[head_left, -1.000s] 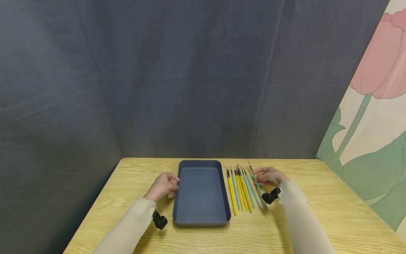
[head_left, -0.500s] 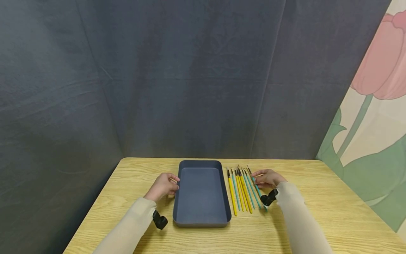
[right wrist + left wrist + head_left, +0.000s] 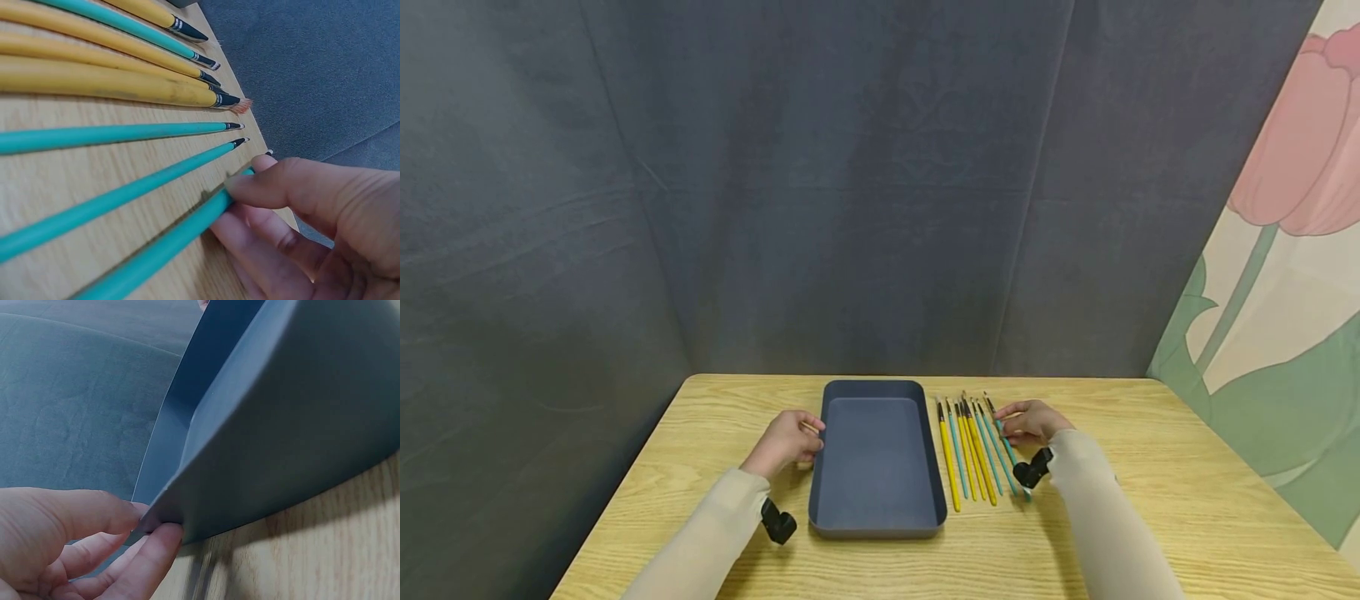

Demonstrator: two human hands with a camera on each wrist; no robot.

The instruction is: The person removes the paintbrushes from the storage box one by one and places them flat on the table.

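At the left side of a dark grey-blue tray [image 3: 880, 458], my left hand [image 3: 790, 437] pinches the wall at the rim between thumb and fingers. The left wrist view shows the fingertips [image 3: 164, 536] against the outside of the tray wall [image 3: 250, 444]. My right hand [image 3: 1032, 420] pinches a teal paintbrush [image 3: 169, 250] near its ferrule, thumb on top and fingers beneath. This brush lies slightly slanted at the right end of a row of paintbrushes, yellow ones [image 3: 946, 462] and teal ones [image 3: 997, 454], bristles away from me. The hand hides its bristle end in the right wrist view.
The tray and brushes stand on a light wooden table [image 3: 722, 467], the row just right of the tray. A dark cloth curtain [image 3: 850, 192] hangs behind the table's far edge. On the right is a wall panel with a painted tulip [image 3: 1285, 142].
My right hand has shifted slightly left with the teal paintbrush, bringing it closer to the row and lower. My left hand stays at the tray.
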